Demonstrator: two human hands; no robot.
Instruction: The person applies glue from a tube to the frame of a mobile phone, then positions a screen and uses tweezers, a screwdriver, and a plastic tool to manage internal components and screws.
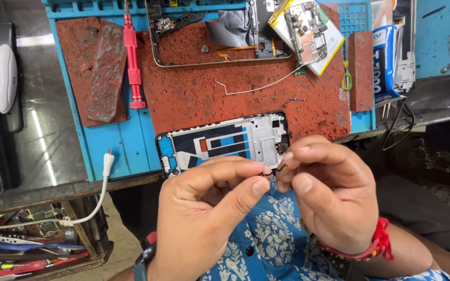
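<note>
My left hand point(204, 213) and my right hand point(329, 192) meet just below the table edge, each pinching an end of a small black flex cable point(273, 170) with a gold tip. Right behind the fingers lies an opened phone frame point(225, 141) with a silver plate and dark patches, resting on the red mat point(194, 99). A second phone frame point(209, 36) lies at the far edge of the mat, with a circuit board on a battery point(308, 31) to its right.
A red screwdriver point(131, 57) lies on the blue work mat point(126, 145). A thin white wire point(256, 88) crosses the red mat. A white charging cable point(105, 166) hangs off the table's front. A glue tube point(386, 57) stands at right, a tool drawer point(32, 244) at lower left.
</note>
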